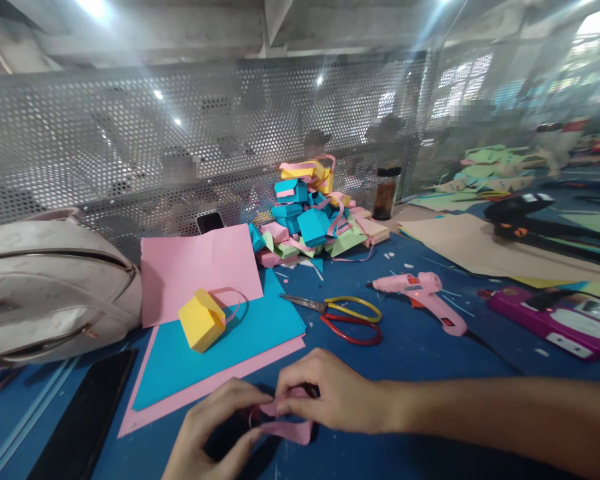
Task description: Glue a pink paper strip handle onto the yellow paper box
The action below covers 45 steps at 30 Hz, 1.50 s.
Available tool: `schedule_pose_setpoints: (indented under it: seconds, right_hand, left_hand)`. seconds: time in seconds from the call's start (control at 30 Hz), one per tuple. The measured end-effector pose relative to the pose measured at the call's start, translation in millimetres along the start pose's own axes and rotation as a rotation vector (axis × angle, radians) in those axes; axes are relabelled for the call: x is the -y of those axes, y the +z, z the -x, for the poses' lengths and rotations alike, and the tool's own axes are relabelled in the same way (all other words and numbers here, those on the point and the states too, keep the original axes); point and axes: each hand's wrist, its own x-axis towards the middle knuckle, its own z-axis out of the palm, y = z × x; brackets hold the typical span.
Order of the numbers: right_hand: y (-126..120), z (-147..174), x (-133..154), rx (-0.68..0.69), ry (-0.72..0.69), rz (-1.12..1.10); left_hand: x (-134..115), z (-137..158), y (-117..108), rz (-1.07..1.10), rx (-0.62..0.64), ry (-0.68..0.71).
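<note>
A small piece of folded pink paper (294, 432) is held low at the front of the blue table. My left hand (215, 423) pinches its left end between thumb and fingers. From the right, my right hand (325, 393) grips the upper edge of the same paper, its fingers closed. Part of the paper is hidden behind the fingers. Just beyond the hands lie scissors (353, 319) with one yellow and one red handle. To their left, a yellow paper box (201, 321) with a pink strip handle rests on blue sheets (220, 360) and pink sheets (200, 267).
A pink glue gun (430, 293) lies right of the scissors, near a purple power strip (550, 320). Coloured paper boxes (313, 223) are heaped by the perforated metal screen (220, 133). A pale bag (55, 287), a dark bottle (386, 193) and a black stapler (520, 213) stand around.
</note>
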Motion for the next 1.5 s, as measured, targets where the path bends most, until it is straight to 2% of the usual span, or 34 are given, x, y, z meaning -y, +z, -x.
schedule_pose_setpoints:
  seconds: [0.2,0.43,0.63,0.87,1.0,1.23,1.5]
  right_hand:
    - [0,5,5,0.007,-0.111,0.101]
    - [-2,4,8,0.026,-0.048,0.082]
    - [-3,2,7,0.039,-0.093,0.041]
    - [-3,1,5,0.039,-0.073,0.042]
    - [-3,0,6,0.003,-0.061,0.048]
    - [-4,1,5,-0.101,0.011,-0.004]
    - [-9,-1,-6,-0.153,-0.036,0.017]
  left_hand:
    - [0,0,1,-0.004,0.0,0.023]
    - [3,0,2,-0.012,-0.009,0.014]
    - [5,-1,2,-0.004,-0.089,0.032]
    - [10,2,-3,-0.004,-0.021,0.048]
    - [9,5,-4,-0.044,-0.044,0.04]
    - [12,3,-5,-0.143,-0.176,-0.017]
    - [21,6,-10,-0.186,-0.123,-0.033]
